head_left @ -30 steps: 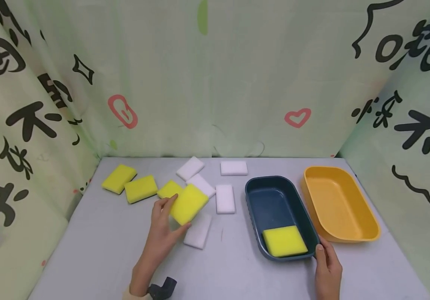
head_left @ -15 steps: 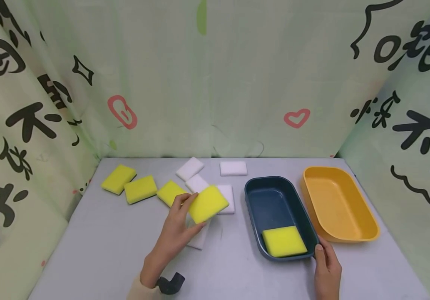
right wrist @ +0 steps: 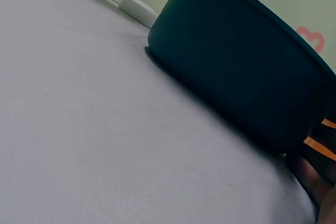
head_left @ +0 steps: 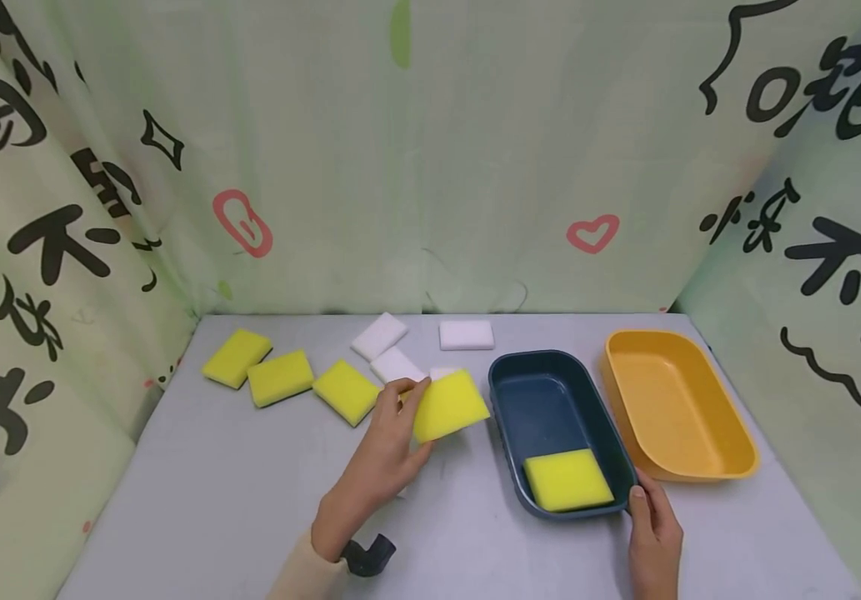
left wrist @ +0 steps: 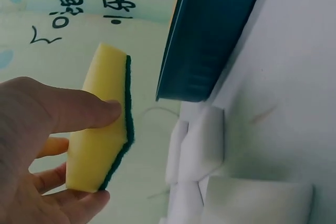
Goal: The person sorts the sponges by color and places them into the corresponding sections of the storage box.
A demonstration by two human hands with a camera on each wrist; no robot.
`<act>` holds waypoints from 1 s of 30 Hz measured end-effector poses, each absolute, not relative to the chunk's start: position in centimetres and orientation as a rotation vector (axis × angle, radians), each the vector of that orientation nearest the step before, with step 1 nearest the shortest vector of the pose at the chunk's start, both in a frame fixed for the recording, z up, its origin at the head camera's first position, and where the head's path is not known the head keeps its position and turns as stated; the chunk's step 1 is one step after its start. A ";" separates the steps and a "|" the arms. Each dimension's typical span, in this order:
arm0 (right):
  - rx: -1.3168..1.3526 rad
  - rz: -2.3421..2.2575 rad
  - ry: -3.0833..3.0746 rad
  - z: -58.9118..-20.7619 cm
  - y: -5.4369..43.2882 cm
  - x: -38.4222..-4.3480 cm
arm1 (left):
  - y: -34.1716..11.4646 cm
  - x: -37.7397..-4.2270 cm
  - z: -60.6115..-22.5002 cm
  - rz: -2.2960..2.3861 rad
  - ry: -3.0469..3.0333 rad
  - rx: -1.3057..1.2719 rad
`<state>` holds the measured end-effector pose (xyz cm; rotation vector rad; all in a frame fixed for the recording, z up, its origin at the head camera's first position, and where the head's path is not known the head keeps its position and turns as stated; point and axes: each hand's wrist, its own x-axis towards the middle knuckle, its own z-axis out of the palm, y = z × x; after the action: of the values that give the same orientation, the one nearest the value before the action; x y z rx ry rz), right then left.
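- The left hand (head_left: pixel 381 462) is partly closed, pinching a yellow sponge (head_left: pixel 448 406) near one end, thumb on the edge nearer the person, fingers on the farther edge. That grip probably leaves most of the sponge free beyond the fingertips.
- This sponge is held above the table (head_left: pixel 175 508), to the right of the left hand's fingers and just left of the dark blue container (head_left: pixel 548 404). Its long axis runs rightward from the fingers and slightly away from the person; the yellow face is up, the dark green backing (left wrist: pixel 129 98) toward the table.
- The right hand (head_left: pixel 653 533) is curled at the container's near right corner, thumb by the rim, fingers along the outside, likely to steady it.
- Left of the right hand, a second yellow sponge (head_left: pixel 568 481) lies flat at the container's near end, its long axis across the container's width.
- Beyond the right hand, an orange-yellow container (head_left: pixel 681 400) stands just right of the dark one.
- Beyond and left of the left hand, three yellow sponges (head_left: pixel 281 377) lie in a loose row, long axes slanting differently.
- Beyond the left hand are white pads (head_left: pixel 467 335); the held sponge partly hides one.
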<state>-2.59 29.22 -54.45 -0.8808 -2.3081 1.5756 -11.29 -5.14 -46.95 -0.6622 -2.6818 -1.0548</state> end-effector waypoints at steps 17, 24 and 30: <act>-0.900 1.593 -2.336 -54.5 29.6 -2.7 | -0.5 -12.2 -45.8 -0.810 -2.792 -0.741; -0.890 1.586 -2.325 -54.6 29.5 -2.7 | 0.7 -12.6 -45.6 -0.480 -2.740 -0.797; -0.888 1.582 -2.327 -54.7 29.4 -2.7 | 1.8 -12.8 -45.7 -0.352 -2.706 -0.819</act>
<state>-2.72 29.42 -54.65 -0.8883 -2.3273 1.5817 -12.76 1.78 -45.65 -0.8192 -2.7056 -0.3523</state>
